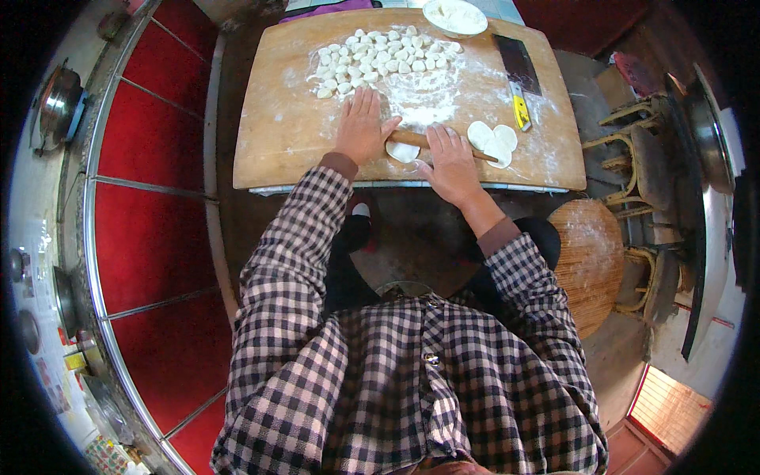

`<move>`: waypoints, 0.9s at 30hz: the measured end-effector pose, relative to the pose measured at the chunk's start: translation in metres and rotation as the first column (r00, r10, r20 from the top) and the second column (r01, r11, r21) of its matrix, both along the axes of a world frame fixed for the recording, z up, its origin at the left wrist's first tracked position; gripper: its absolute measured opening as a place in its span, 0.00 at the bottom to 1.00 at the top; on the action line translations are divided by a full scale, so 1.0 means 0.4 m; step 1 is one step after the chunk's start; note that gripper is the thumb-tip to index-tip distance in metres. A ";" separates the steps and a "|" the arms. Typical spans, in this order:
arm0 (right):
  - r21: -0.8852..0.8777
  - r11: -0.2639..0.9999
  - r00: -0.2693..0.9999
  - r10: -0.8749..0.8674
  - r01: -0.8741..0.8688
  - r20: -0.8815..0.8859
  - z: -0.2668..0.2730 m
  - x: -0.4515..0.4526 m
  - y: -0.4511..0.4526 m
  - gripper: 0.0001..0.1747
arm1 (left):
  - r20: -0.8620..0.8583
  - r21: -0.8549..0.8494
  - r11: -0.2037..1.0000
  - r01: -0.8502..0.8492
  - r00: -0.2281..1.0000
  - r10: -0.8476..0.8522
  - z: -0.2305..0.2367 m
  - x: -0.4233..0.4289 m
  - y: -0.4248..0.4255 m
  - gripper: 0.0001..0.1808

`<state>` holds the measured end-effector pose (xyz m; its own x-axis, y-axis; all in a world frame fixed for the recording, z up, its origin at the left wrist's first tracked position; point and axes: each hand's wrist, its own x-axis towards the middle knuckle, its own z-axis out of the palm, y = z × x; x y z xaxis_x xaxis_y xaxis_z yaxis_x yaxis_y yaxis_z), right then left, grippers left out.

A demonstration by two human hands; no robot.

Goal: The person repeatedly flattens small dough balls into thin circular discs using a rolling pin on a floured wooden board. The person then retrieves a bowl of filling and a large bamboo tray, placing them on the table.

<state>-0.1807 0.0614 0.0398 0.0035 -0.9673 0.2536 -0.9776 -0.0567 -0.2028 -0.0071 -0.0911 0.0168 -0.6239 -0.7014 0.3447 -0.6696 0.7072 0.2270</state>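
Observation:
A thin wooden rolling pin (414, 139) lies across a dough round (403, 152) near the front of a floured wooden board (279, 130). Flat over the pin's right part rests my right hand (452, 160). My left hand (363, 127) is at the pin's left end with its fingers stretched forward; its palm hides that end, so its hold cannot be told. Rolled dough wrappers (497, 141) overlap just right of my right hand. Many small dough pieces (380, 56) are spread beyond my left hand, beside loose flour (424, 104).
At the board's right lies a cleaver (519, 65) with a yellow handle. A bowl of flour (456, 18) stands at the far edge. Below right is a round slatted tray (585, 261), near folding chairs (641, 160). Red cabinets (160, 237) line the left side.

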 end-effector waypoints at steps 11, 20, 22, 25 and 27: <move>-0.037 0.997 0.998 0.060 -0.060 0.005 -0.007 0.050 0.067 0.46 | 0.018 0.052 0.996 0.070 0.997 -0.071 -0.012 0.089 0.068 0.43; 0.032 0.999 0.996 -0.025 0.023 0.081 0.006 0.011 0.093 0.49 | 0.107 0.036 0.998 0.047 0.993 -0.050 0.019 0.008 0.020 0.43; 0.012 0.999 0.997 0.033 -0.034 0.070 0.006 0.032 0.129 0.50 | 0.055 0.094 0.988 0.124 0.990 -0.130 0.015 0.071 0.087 0.44; 0.022 0.995 0.993 0.092 -0.094 0.070 0.001 0.056 0.121 0.48 | 0.078 0.132 0.986 0.101 0.991 -0.112 0.000 0.129 0.137 0.45; -0.004 0.992 0.990 0.125 -0.125 0.061 -0.004 0.059 0.067 0.48 | 0.013 0.083 0.995 0.051 0.999 -0.052 -0.006 0.116 0.112 0.44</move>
<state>-0.1572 0.0884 0.0384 0.1093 -0.9602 0.2571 -0.9487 -0.1780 -0.2614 0.0394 -0.0463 0.0142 -0.6650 -0.6936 0.2770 -0.6365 0.7203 0.2757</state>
